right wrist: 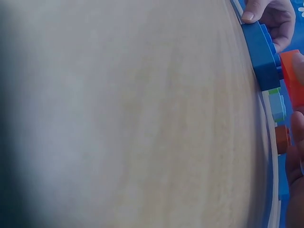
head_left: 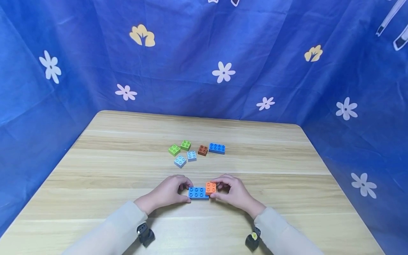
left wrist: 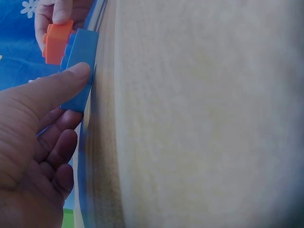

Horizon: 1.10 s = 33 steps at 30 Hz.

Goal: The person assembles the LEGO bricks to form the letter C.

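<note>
A long blue toy brick (head_left: 197,193) with two rows of studs lies on the table in front of the person. The left hand (head_left: 173,191) grips its left end, thumb (left wrist: 78,73) on the near side. The right hand (head_left: 234,193) pinches a square orange brick (head_left: 210,188) between thumb and fingers. In the head view the orange brick overlaps the right end of the blue one. From the right wrist view, the orange brick (right wrist: 292,78) is at the blue brick's (right wrist: 262,56) studded side and looks slightly tilted; whether it is pressed on, I cannot tell.
Farther back on the wooden table (head_left: 271,170) lie two green bricks (head_left: 174,150), two light blue bricks (head_left: 180,161), a brown brick (head_left: 202,150) and another long blue brick (head_left: 217,148). A blue flowered cloth (head_left: 178,85) hangs behind and along both sides.
</note>
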{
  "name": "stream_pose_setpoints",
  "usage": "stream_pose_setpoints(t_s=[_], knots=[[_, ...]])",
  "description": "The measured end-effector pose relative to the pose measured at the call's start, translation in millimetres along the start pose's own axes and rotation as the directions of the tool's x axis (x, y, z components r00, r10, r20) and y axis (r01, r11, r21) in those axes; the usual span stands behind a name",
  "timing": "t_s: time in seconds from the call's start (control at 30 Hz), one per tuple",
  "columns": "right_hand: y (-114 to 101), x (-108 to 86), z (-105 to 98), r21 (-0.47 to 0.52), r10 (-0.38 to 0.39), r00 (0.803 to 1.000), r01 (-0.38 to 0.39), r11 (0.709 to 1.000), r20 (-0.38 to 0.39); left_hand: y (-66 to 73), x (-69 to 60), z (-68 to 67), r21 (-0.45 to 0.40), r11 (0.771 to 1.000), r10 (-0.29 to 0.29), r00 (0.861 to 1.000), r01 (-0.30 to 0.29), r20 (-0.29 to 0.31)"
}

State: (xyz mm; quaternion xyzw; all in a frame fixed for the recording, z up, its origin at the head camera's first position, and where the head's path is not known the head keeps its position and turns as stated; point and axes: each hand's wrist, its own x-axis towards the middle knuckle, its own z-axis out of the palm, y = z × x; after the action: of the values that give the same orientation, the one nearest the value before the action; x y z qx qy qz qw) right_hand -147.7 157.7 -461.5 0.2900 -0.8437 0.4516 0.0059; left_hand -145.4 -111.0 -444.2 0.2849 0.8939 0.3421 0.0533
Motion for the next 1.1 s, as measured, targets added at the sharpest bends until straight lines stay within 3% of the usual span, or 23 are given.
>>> stream_pose_setpoints(t_s=[0.47,1.1], knots=[[-3.5,3.1,-0.2,-0.060,-0.027,0.999,0.030,0.998,0.041,-0.6,-0.6,-0.9,0.003,1.000,0.008,1.000,-0.008,-0.004],[-13.8,6.1,-2.2,-0.089,0.069,0.992,-0.060,0.994,0.102,1.2,-0.8,-1.8,-0.008,1.000,0.001,1.000,-0.001,0.005]])
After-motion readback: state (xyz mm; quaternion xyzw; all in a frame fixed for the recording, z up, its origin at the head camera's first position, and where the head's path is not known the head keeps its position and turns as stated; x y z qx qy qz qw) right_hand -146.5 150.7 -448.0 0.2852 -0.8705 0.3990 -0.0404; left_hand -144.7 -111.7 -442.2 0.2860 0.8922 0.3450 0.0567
